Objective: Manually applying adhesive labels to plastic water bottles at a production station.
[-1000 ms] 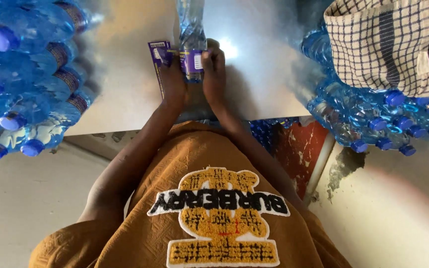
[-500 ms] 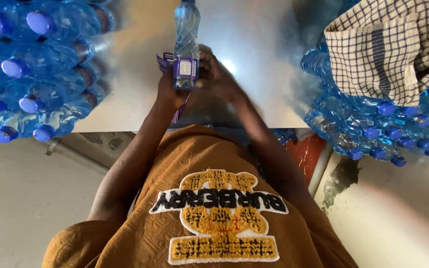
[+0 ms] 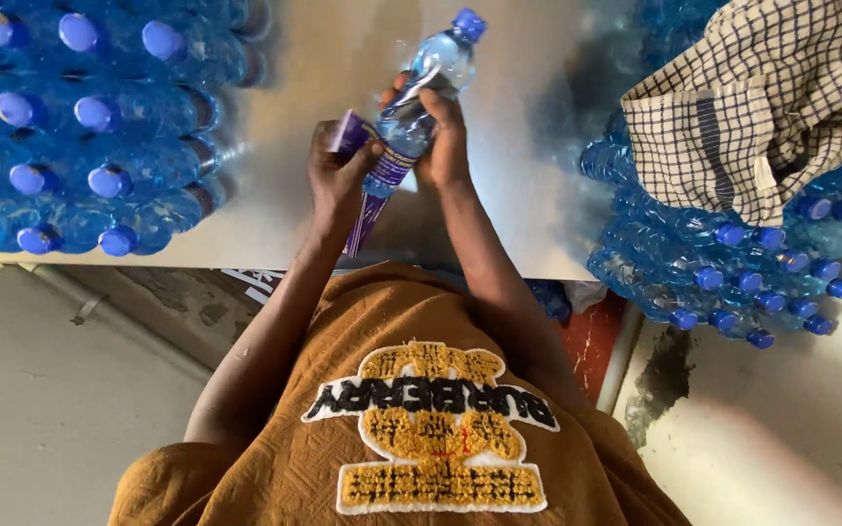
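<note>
A purple label (image 3: 394, 168) wraps the middle of a tilted clear bottle (image 3: 419, 102). A loose purple label strip (image 3: 363, 220) hangs just below it. Purple bands (image 3: 209, 200) ring some stacked bottles (image 3: 90, 127) at the left.

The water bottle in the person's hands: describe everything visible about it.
The water bottle is clear, ribbed plastic with a blue cap, which looks closed, and a purple label around its lower part. It is lifted off the pale table, tilted with the cap pointing up and right. The right hand grips its middle; the left hand holds its lower end along with a purple label strip hanging below.
</note>
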